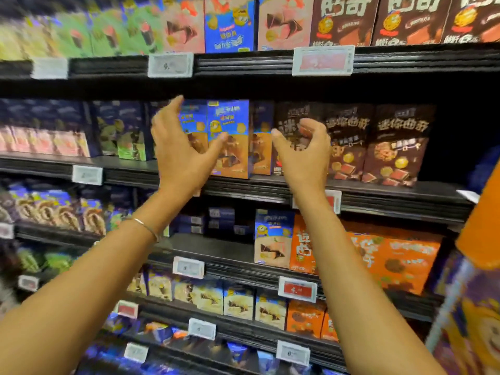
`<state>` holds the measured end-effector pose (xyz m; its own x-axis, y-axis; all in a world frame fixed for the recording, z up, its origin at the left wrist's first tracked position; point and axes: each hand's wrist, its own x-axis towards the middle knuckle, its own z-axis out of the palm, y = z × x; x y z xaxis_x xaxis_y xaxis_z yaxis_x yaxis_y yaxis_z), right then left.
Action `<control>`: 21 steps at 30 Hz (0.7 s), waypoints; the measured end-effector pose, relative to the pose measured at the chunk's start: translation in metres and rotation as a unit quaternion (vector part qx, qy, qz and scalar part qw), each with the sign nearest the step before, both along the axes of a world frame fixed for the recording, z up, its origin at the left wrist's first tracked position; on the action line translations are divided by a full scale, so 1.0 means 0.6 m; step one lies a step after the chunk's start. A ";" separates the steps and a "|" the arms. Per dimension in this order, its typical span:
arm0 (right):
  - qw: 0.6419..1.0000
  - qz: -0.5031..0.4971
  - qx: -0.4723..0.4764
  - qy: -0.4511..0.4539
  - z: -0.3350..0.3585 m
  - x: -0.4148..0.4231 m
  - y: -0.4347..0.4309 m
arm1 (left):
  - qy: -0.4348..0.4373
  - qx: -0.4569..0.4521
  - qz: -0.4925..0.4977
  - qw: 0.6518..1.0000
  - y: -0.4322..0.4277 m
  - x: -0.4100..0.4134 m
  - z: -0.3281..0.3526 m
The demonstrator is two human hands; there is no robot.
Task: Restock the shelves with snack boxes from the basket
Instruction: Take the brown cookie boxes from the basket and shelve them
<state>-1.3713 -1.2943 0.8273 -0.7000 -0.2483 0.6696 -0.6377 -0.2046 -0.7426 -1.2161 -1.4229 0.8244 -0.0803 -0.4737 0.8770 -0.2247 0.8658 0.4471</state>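
Hands empty, left hand (184, 150) spread, right hand (304, 158) loosely curled, blue snack box (228, 117) between, partly hidden

The shelves (243, 63) are black. The snack box (228, 139) in the middle is blue above and orange-brown below, with a small yellow figure. Beside it the brown boxes (395, 147) carry pale letters and reddish squares. The top shelf has green boxes (108, 36) and pink boxes (184, 25). Lower right, the orange boxes (400, 263) are bright. One price tag (323, 60) is red in a white frame. The bracelet (147, 228) is silver.
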 end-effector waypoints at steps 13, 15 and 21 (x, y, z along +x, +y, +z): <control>0.990 -0.092 0.098 -0.042 -0.018 0.069 -0.116 | -0.125 0.318 -0.174 0.924 -0.197 0.052 -0.009; 0.989 -0.100 0.101 -0.034 -0.016 0.067 -0.121 | -0.137 0.315 -0.170 0.923 -0.207 0.044 -0.010; 0.988 -0.124 0.084 -0.027 -0.022 0.056 -0.129 | -0.148 0.307 -0.148 0.928 -0.226 0.022 -0.012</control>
<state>-1.3375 -1.3714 0.8139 -0.7874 -0.1685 0.5930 -0.6107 0.0819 -0.7876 -1.2030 -1.5586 0.8170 -0.4813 -0.7961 0.3667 -0.2100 0.5109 0.8336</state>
